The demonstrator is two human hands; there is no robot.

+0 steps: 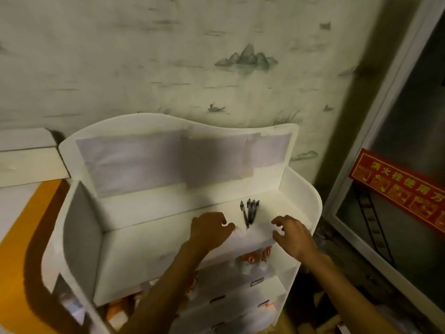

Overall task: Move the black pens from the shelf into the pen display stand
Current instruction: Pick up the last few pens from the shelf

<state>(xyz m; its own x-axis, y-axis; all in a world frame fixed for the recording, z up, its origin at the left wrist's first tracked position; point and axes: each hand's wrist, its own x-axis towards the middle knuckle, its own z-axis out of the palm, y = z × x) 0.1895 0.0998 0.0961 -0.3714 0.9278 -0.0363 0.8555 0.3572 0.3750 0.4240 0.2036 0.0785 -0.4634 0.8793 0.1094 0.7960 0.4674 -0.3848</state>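
Standing black pens [250, 211] fill the stand's [310, 198] top tier.

Pens [250, 211] lying bunched in the top tray of the display stand [310, 203], toward its right end. Left hand [209, 229] just left of the pens, right hand [292, 233] just right, both at the tray's front wall. Lower tiers of the stand below the hands.
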